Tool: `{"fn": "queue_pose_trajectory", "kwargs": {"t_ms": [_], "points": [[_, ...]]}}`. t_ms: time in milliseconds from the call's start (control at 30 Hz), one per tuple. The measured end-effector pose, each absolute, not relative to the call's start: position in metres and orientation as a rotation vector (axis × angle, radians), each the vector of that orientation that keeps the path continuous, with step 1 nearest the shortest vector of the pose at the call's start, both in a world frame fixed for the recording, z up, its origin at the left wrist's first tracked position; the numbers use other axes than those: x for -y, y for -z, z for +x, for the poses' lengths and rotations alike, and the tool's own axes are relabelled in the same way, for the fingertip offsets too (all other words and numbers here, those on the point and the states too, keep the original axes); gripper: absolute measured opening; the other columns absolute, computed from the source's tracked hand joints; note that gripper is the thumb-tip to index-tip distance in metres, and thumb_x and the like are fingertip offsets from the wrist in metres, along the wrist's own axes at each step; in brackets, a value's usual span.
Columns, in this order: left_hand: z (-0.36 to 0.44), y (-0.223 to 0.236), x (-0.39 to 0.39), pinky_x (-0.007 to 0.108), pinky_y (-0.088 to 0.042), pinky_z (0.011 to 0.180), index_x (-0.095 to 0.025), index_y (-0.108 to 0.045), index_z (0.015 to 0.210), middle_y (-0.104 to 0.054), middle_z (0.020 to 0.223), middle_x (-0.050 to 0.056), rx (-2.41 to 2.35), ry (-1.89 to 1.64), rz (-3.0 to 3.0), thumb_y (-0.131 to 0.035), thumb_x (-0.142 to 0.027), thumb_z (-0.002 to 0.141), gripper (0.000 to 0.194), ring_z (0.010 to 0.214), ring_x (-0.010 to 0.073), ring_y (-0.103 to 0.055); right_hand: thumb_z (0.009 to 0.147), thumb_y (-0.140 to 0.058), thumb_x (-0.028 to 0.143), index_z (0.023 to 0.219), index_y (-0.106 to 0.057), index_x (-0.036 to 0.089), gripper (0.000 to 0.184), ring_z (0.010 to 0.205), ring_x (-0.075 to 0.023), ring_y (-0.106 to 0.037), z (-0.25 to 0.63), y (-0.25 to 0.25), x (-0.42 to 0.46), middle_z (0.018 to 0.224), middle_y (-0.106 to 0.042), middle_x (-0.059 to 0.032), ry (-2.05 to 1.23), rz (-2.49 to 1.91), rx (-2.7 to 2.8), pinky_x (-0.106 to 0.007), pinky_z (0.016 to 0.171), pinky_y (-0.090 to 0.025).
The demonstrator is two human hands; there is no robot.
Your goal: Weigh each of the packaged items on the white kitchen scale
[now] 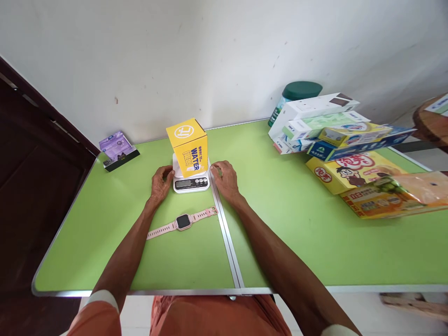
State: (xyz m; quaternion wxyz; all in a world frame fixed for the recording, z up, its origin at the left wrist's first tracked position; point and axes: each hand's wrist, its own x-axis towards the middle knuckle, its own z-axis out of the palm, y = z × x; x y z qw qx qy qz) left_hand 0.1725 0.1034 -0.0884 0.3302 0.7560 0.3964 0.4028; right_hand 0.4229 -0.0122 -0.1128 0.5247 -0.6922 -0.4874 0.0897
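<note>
A yellow box (192, 151) marked "WATER" stands on a white kitchen scale (191, 183) with a small display and several buttons. My left hand (161, 183) rests on the table at the scale's left side, fingers loosely curved and apart, its thumb close to the scale's edge. On the other side, my right hand (226, 181) lies with bent, parted fingers close to the scale; I cannot tell whether either hand touches it. Nothing shows in either hand. Nearer to me lies a smartwatch (183, 222) with a pink strap, stretched out flat.
At the back left stands a purple and black box (119, 150). Several stacked cartons (315, 112) and a green-lidded container (301, 91) stand at the right, with yellow packages (353, 170) in front. A metal seam (227, 242) crosses the green table (280, 224), which meets the wall.
</note>
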Motion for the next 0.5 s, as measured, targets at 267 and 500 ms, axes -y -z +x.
{"fn": "queue_pose_trajectory", "kwargs": {"t_ms": [267,500], "points": [[0.1726,0.0894,-0.1048,0.047,-0.067,0.101,-0.022,-0.076,0.111,-0.083,0.115,0.013,-1.04,-1.054,1.972,-0.071,-0.064,0.095,0.046,0.104,0.0284,-0.08,0.103,-0.055,0.04,0.094,-0.071,0.026,0.023,0.106,-0.0327,-0.066,0.422,0.1151,0.0103,0.108,-0.076,-0.0122,-0.185,-1.658,1.183,-0.05,0.098,-0.055],[0.1728,0.0877,-0.1037,0.048,-0.066,0.102,-0.021,-0.076,0.112,-0.083,0.116,0.014,-1.021,-1.053,1.987,-0.07,-0.063,0.096,0.046,0.105,0.029,-0.08,0.103,-0.056,0.038,0.094,-0.071,0.026,0.021,0.108,-0.0327,-0.066,0.4211,0.1139,0.0106,0.109,-0.075,-0.0121,-0.204,-1.654,1.194,-0.049,0.099,-0.055]]}}
